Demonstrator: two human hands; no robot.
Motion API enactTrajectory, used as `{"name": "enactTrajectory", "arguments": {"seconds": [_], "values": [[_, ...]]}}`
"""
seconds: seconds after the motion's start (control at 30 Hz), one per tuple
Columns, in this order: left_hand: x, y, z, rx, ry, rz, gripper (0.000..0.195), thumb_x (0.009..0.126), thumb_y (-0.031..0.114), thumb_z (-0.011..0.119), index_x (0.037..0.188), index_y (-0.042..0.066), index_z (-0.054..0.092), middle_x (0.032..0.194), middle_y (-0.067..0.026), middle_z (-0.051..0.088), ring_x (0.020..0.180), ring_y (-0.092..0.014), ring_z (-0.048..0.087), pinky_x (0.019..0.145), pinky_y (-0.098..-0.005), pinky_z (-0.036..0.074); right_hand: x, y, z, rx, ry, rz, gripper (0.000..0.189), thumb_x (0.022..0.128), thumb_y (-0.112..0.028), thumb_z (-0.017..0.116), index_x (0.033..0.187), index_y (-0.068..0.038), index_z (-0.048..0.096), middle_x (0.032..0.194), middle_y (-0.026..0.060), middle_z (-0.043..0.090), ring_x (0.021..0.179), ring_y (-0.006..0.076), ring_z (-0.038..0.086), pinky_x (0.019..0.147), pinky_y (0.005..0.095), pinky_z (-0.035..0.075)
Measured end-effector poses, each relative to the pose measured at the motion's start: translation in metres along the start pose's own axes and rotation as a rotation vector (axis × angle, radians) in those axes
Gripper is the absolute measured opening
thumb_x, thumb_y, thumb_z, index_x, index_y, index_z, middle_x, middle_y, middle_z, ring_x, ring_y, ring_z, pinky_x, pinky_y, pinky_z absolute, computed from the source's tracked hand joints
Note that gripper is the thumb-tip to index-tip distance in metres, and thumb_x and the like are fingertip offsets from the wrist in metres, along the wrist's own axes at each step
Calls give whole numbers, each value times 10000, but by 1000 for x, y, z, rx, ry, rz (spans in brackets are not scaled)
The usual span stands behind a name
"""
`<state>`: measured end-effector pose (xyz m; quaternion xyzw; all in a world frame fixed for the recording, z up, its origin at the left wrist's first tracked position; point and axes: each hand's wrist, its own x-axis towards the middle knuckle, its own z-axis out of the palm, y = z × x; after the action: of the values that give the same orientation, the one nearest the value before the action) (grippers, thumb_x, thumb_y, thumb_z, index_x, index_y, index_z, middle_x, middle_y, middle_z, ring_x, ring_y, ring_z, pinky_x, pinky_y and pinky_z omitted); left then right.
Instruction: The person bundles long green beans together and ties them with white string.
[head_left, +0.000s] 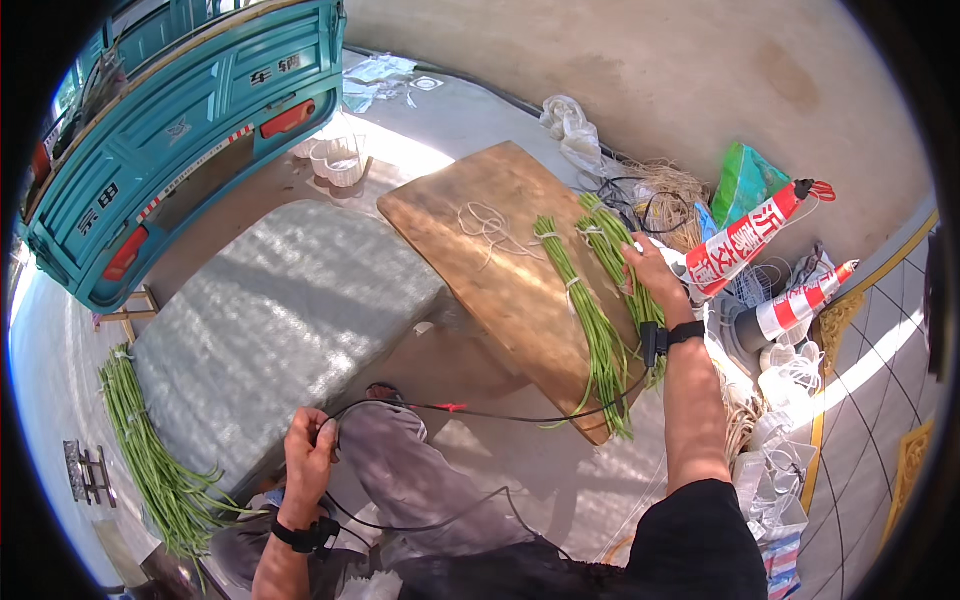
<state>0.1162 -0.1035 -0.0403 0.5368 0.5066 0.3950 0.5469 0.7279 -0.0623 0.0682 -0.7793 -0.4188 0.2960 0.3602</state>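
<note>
My right hand (651, 268) rests at a tied bundle of long green beans (616, 251) on the wooden board (480, 300); whether its fingers grip the bundle is hard to tell. Beside it on the board lies another tied bundle of long beans (579, 307). Loose white string (491, 229) lies farther left on the board. My left hand (311, 442), above my knee, pinches a thin black cable (480, 414) that runs across to my right wrist. A larger heap of tied long beans (150, 457) lies left of the grey covered low table (292, 300).
A teal truck bed (202, 135) stands at the upper left, with white baskets (341, 161) near it. Two red-and-white traffic cones (739, 244), a green bag (750, 184), dry fibre strands (664, 195) and white plastic containers (772, 480) crowd the right side. A small stool (94, 474) is at far left.
</note>
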Motion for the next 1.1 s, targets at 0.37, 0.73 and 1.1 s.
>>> {"name": "enactTrajectory", "arguments": {"seconds": [0.37,0.73,1.1], "values": [[-6,-36,-10,87,-28,-38,80,1014,84,607,1020,19,559,786,-17,591,683,-83,568,604,-256,491,34,39,31,-900,330,-271,331,931,-212,661,1219,-50,645,1150,262,696,1072,386,679,954,447,520],[-12,-9,-22,-22,-95,-109,145,970,20,639,1104,10,585,910,-11,613,817,-91,610,764,-271,557,19,3,77,-736,12,-109,182,828,-151,723,987,-63,735,1035,205,734,1033,387,691,919,456,542],[-7,-37,-35,-145,-185,-149,152,950,32,668,1082,36,594,888,10,618,814,-78,612,771,-261,546,25,17,79,-753,66,-223,155,767,-102,750,909,-42,736,897,182,739,870,348,720,787,431,565]]}}
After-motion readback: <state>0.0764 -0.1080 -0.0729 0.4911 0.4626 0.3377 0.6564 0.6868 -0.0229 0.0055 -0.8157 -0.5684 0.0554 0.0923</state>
